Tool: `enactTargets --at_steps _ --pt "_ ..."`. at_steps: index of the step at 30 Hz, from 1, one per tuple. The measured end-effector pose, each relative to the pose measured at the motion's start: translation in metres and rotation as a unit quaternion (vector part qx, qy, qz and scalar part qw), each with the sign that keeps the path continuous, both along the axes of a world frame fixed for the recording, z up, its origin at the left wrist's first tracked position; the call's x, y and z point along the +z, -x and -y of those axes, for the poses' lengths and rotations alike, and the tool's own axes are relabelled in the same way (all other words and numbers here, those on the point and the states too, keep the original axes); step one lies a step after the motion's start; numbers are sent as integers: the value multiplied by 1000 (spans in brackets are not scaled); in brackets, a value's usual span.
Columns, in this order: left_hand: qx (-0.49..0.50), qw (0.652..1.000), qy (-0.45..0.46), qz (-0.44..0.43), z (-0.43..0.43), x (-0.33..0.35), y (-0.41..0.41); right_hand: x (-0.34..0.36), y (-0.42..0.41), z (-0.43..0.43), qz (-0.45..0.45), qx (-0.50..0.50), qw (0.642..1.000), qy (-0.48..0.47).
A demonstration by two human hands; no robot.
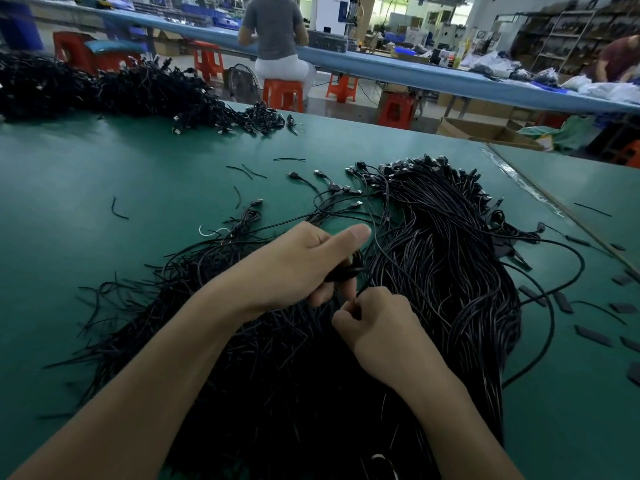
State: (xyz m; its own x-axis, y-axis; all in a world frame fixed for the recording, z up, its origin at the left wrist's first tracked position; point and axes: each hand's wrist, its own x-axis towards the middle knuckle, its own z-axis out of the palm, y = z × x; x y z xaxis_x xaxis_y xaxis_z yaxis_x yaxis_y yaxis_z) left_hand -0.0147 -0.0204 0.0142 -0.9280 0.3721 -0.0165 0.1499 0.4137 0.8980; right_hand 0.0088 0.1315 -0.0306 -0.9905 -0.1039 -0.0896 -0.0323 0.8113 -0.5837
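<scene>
My left hand [298,268] gripped a cable bundle [346,270], my right hand [377,323] pinched a cable [362,289] — both over the heap [450,258], scraps [562,301] right of it.

A person [273,29] sits — red stool [282,93] beneath.

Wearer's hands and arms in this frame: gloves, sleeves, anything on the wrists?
No gloves: the left hand and right hand are both bare. The left forearm and right forearm are bare too, with no sleeve edge in view. No watch, strap, ring or tape shows on either wrist or the visible fingers.
</scene>
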Motion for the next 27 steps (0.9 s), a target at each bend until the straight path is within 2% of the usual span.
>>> enactTargets --at_steps 4,7,12,18,22,27 --pt "-40 997 -47 36 5 5 -2 5 5 -4 13 -10 1000 16" --pt "2 995 -91 52 9 6 1 9 5 -9 28 11 999 22" --pt "49 965 -240 99 19 5 10 15 6 -17 48 35 998 17" --pt "148 958 -228 95 16 -2 14 38 -5 -32 18 74 996 -43" --pt "172 956 -222 81 16 -4 14 45 -5 -38 11 61 998 -31" --pt "155 959 -226 71 13 -3 13 46 -8 -31 77 131 988 21"
